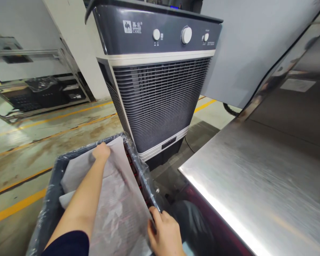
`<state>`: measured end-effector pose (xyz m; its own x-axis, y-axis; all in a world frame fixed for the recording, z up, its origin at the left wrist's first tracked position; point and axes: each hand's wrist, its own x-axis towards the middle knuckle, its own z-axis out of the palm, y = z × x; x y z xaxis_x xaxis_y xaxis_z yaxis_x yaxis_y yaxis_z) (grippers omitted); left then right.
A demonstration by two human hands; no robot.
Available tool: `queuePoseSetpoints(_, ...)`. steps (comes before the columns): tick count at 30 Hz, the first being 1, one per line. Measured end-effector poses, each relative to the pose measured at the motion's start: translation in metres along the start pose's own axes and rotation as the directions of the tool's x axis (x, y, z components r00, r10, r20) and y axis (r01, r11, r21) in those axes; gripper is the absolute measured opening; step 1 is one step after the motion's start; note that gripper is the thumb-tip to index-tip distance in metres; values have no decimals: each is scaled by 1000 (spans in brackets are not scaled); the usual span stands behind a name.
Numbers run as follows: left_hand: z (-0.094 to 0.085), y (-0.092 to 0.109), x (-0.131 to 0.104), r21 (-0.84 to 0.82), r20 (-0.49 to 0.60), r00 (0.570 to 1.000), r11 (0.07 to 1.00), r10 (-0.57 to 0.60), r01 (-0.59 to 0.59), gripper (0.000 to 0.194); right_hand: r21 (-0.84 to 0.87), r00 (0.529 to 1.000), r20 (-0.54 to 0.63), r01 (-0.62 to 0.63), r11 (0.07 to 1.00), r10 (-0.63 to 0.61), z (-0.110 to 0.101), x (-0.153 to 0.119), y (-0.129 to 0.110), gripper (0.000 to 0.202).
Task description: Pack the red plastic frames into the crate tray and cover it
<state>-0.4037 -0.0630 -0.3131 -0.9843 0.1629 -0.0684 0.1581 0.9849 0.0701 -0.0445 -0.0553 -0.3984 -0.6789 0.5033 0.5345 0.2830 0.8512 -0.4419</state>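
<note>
A thin white sheet [117,199] lies inside a dark bin [56,177] lined with clear plastic, at the lower left. My left hand [101,152] reaches across the bin, its fingers closed on the far part of the sheet. Near the bin's right rim, my right hand [165,231] has its fingers curled at the sheet's edge, thumb and forefinger close together. Through the gap between sheet and right wall, dark items with red lines [134,170] show in part. What lies under the sheet is mostly hidden.
A dark air cooler [162,103] stands just beyond the bin. To the right is a steel table [256,177] with a sharp-looking corner, below a grey panel [229,46]. A metal rack [42,103] with black crates stands at the far left. A cable crosses the floor.
</note>
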Motion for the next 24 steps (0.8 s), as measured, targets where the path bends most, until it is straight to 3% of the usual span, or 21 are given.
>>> queuePoseSetpoints(8, 12, 5, -11, -78, -103, 994, 997, -18, 10, 37, 20, 997, 70, 11, 1000, -12, 4, -5, 6, 30)
queuePoseSetpoints(13, 22, 8, -47, -81, -194, 967, 980, 163, -181, 40, 19, 996, 86, 22, 1000, -24, 4, -5, 6, 23)
queuePoseSetpoints(18, 41, 7, -75, -37, -117, 895, 899, 429, -436, 50, 16, 997, 80, -4, 1000, 3, 0, -2, 1, 23)
queuePoseSetpoints(24, 61, 15, -68, -9, 4, 906, 906, 424, -424, 54, 30, 999, 54, -6, 1000, 5, -1, 0, 0, 22)
